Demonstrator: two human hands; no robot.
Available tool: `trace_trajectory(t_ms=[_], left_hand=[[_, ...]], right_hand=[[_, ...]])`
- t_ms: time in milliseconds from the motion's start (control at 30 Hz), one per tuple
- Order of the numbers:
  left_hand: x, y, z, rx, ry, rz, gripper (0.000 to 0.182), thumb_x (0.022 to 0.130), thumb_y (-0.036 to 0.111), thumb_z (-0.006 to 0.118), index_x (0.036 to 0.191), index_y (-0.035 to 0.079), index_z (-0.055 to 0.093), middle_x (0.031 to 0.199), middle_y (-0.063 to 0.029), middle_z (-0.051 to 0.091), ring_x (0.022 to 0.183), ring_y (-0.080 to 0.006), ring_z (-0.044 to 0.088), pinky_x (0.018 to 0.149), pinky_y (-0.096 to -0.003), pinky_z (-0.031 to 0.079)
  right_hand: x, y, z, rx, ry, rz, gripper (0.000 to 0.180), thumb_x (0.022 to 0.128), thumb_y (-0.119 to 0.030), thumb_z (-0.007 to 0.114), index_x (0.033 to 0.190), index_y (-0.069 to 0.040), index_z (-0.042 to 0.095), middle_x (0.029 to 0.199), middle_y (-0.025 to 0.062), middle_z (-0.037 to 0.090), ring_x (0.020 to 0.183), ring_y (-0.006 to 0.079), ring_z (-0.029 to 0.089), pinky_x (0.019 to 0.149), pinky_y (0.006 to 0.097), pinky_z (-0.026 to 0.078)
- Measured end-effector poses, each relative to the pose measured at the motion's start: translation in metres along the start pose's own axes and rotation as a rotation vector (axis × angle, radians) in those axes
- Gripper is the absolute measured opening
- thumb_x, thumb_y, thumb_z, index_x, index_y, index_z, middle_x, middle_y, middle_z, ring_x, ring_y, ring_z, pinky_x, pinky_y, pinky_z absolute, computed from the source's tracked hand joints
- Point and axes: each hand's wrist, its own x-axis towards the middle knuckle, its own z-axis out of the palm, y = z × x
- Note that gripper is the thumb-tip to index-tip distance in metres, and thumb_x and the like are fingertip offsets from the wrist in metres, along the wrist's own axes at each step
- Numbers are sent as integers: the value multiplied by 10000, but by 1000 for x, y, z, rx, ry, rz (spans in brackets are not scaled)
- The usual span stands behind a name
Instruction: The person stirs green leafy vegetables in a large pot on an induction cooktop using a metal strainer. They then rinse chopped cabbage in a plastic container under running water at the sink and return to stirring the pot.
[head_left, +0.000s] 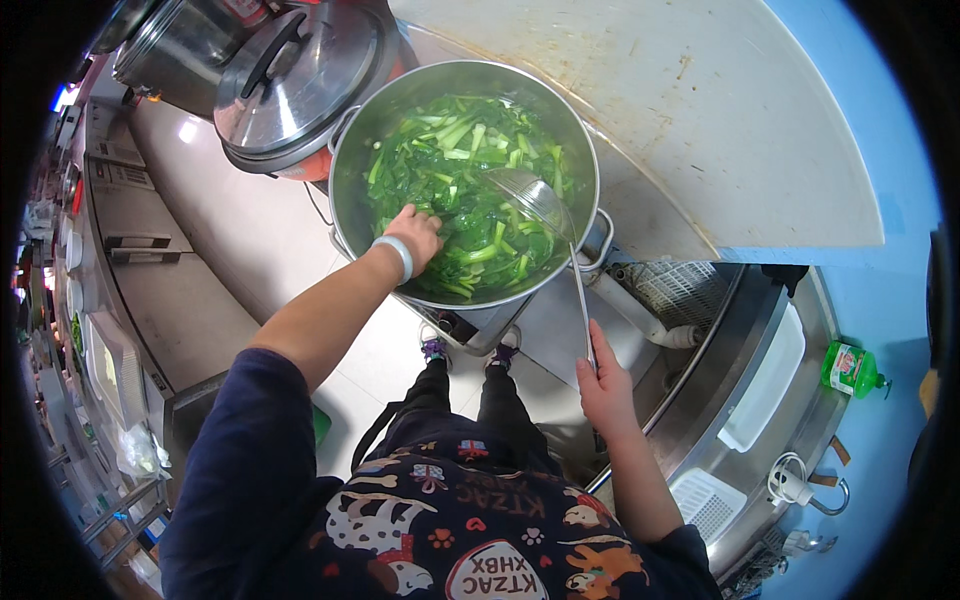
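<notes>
A large metal stockpot (352, 187) with loop handles holds chopped leafy greens (480, 244), with pale stalks among wet dark leaves. My left hand (414, 234) reaches over the near left rim, its fingertips down among the leaves. Whether those fingers grip any is hidden. In my right hand (606, 386) is the long handle of a perforated metal skimmer (532, 196). Its bowl lies on the greens at the right side of the pot, and the handle crosses the rim towards me.
Left of the pot stands a lidded metal cooker (300, 90), with another metal pot (180, 52) behind it. A stained pale panel (675, 112) borders the right. Along the right wall, a metal sink counter (802, 405) carries white trays (765, 382) and a green soap bottle (847, 369).
</notes>
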Motion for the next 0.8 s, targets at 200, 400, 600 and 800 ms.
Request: trace_trajectory(t_ms=[200, 400, 600, 800], left_hand=[[4, 2, 7, 66, 38, 20, 180, 685, 205, 663, 856, 193, 720, 1003, -41, 603, 991, -205, 559, 860, -362, 358], [-30, -16, -39, -274, 260, -109, 26, 656, 177, 651, 680, 182, 657, 866, -20, 581, 914, -220, 562, 820, -377, 369], [-132, -22, -95, -505, 562, -325, 49, 668, 132, 656, 707, 153, 635, 803, -22, 563, 848, -213, 568, 790, -366, 363], [-323, -14, -102, -513, 784, -744, 91, 672, 90, 654, 740, 131, 608, 799, -27, 546, 817, -213, 557, 791, -345, 357]], right_hand=[[4, 4, -5, 22, -17, -18, 559, 909, -65, 531, 1438, -112, 356, 768, -17, 532, 590, 37, 409, 554, 204, 390], [4, 2, -9, 29, -24, -10, 544, 895, -120, 552, 1412, -93, 384, 659, 84, 547, 551, 120, 480, 563, 264, 433], [8, 4, -8, -19, -23, 7, 548, 894, -108, 545, 1417, -98, 379, 701, 67, 569, 556, 103, 487, 538, 261, 427], [28, 15, -1, 100, -68, -51, 533, 903, -53, 499, 1420, -77, 371, 745, -17, 553, 539, 65, 436, 500, 216, 388]])
